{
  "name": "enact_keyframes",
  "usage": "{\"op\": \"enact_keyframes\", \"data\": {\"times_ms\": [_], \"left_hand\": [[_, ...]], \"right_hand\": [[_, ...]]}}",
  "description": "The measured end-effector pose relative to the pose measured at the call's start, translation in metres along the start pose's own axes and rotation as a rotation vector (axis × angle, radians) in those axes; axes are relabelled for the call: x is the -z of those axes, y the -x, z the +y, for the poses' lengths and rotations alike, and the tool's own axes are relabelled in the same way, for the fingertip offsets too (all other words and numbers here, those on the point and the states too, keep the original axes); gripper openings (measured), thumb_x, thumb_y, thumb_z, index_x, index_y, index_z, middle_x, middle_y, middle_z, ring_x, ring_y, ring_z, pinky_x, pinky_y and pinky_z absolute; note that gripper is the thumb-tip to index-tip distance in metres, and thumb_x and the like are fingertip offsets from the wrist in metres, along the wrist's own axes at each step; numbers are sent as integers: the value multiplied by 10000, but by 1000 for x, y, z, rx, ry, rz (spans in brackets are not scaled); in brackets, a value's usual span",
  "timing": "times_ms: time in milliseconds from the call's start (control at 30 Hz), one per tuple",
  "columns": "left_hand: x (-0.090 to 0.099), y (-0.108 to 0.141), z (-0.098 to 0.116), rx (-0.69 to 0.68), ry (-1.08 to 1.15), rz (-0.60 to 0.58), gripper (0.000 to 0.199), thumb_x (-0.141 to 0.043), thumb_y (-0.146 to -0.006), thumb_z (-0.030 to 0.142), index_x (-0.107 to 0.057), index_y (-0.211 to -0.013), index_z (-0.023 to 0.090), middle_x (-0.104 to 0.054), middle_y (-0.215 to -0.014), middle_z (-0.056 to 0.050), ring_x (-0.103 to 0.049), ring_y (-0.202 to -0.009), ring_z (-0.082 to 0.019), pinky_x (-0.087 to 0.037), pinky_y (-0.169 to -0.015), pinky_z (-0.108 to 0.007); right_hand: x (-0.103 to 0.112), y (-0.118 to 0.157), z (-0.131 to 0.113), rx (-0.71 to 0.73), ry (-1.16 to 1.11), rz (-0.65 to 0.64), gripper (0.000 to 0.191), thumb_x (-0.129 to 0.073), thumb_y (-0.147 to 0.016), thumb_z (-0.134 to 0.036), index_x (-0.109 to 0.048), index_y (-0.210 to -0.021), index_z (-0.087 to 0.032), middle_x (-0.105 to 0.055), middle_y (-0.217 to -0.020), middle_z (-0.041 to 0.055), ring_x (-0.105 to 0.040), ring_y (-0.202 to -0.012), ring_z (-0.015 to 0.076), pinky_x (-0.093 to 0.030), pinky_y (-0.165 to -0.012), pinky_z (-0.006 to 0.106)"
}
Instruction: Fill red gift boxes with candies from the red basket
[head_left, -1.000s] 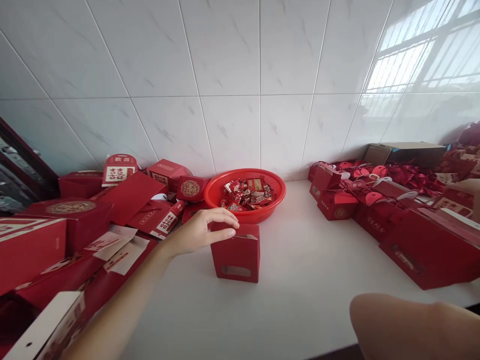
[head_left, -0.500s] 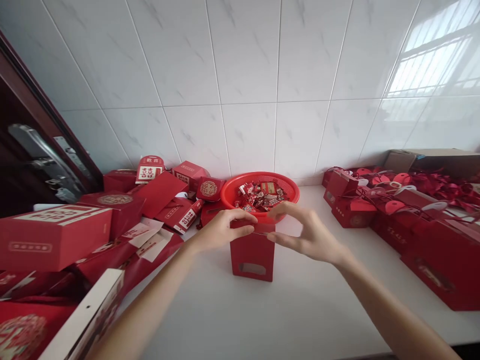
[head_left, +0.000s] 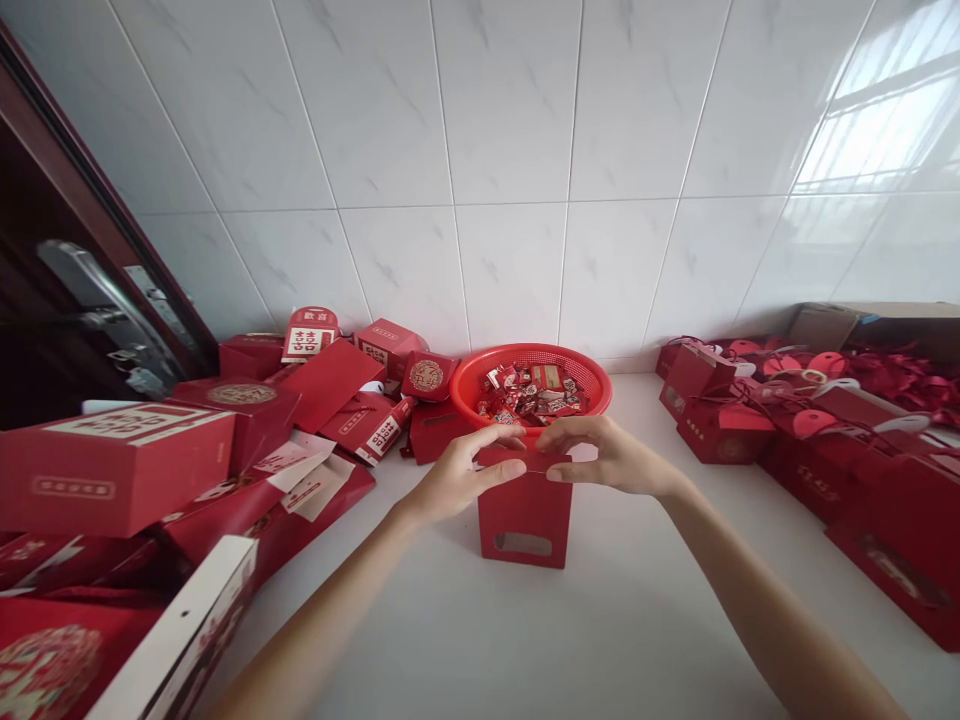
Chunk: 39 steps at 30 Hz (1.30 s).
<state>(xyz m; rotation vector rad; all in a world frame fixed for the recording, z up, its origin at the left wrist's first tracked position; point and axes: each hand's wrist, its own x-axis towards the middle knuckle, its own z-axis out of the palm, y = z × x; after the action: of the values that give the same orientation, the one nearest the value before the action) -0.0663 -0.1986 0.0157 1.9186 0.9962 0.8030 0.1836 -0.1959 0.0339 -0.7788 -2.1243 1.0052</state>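
A red paper gift box (head_left: 523, 512) with a clear oval window low on its front stands upright on the white tabletop. At its top left my left hand (head_left: 466, 472) is curled, thumb at the front edge and fingers behind. My right hand (head_left: 611, 458) mirrors it at the top right, thumb on the front edge, fingers bent over the back. Part of the box's top is hidden by my fingers. Just behind stands a round red plastic basket (head_left: 469, 395) holding small wrapped sweets (head_left: 536, 393).
Red gift boxes (head_left: 180, 470), some with folded flaps, are heaped along the left. Red bags with cords (head_left: 724, 430) line the right side, beside a cardboard box (head_left: 862, 315) at the back. A tiled wall (head_left: 510, 270) closes off the rear; a door handle (head_left: 105, 300) shows at left.
My right hand has lowered slightly and come closer to the box top, its fingers less raised. The whole view has shifted a little, moving things rightward.
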Motion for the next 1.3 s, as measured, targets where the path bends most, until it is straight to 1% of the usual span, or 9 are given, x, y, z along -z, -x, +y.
{"op": "enact_keyframes", "data": {"times_ms": [333,433,567,667,767,833,967,1100,1300], "left_hand": [[-8,-6,-12,-213,-8,101,570,-735,-855,465,-582,-1353,233,-718,-1189,-81,-658,-1140,-245,-516,-1037,-414],[-10,-9,-17,-248,-76,132,614,-736,-857,457,-537,-1395,237,-723,-1144,-73,-683,-1055,-228,-548,-966,-379],[-17,-12,-24,-265,-82,273,772,-745,-849,460,-394,-1502,248,-720,-1111,-77,-696,-998,-216,-571,-892,-352],[-20,-12,-23,-368,-121,302,483,-712,-881,422,-599,-1315,243,-722,-1087,-77,-695,-995,-210,-575,-900,-353],[-19,-11,-18,-419,-130,262,210,-701,-894,371,-735,-1043,227,-725,-1052,-77,-698,-972,-204,-582,-875,-340],[-17,-10,-13,-358,-71,234,225,-730,-873,361,-743,-1054,227,-732,-1068,-72,-699,-998,-210,-575,-909,-347],[-17,-9,-10,-102,98,152,351,-779,-820,441,-732,-1101,235,-748,-1142,-65,-687,-1105,-262,-550,-994,-399],[-21,-8,-10,13,205,175,372,-697,-865,507,-742,-1097,219,-754,-1174,-74,-683,-1138,-290,-559,-989,-414],[-15,-7,-3,103,253,109,322,-655,-825,327,-755,-1117,235,-739,-1242,-45,-660,-1193,-280,-565,-969,-377]], "right_hand": [[12,-5,-6,87,244,-65,279,-578,-973,-437,-707,-1068,-208,-750,-884,50,-677,-783,181,-546,-714,320],[12,-10,-4,116,305,-8,317,-469,-1020,-417,-691,-1100,-205,-722,-824,50,-626,-711,170,-506,-642,299],[8,-17,7,78,250,94,304,-485,-1006,-418,-668,-1120,-204,-718,-981,80,-626,-783,182,-511,-672,307],[4,-20,14,38,170,142,238,-513,-991,-399,-620,-1071,-203,-675,-871,39,-599,-718,156,-505,-643,286],[0,-20,11,113,198,165,147,-509,-989,-316,-604,-950,-211,-662,-896,43,-621,-784,164,-520,-682,289],[-2,-16,3,212,317,179,173,-478,-991,-236,-624,-901,-211,-677,-972,72,-637,-881,190,-530,-742,319],[-9,-4,-19,342,598,135,213,-492,-973,-155,-692,-943,-221,-691,-1118,108,-635,-973,231,-534,-827,401],[-13,6,-29,270,745,11,211,-613,-923,-176,-730,-1085,-241,-690,-1213,112,-643,-1066,273,-541,-918,468],[-3,10,-24,177,725,-125,293,-647,-889,-151,-749,-1119,-302,-616,-1423,50,-599,-1271,277,-520,-1030,446]]}}
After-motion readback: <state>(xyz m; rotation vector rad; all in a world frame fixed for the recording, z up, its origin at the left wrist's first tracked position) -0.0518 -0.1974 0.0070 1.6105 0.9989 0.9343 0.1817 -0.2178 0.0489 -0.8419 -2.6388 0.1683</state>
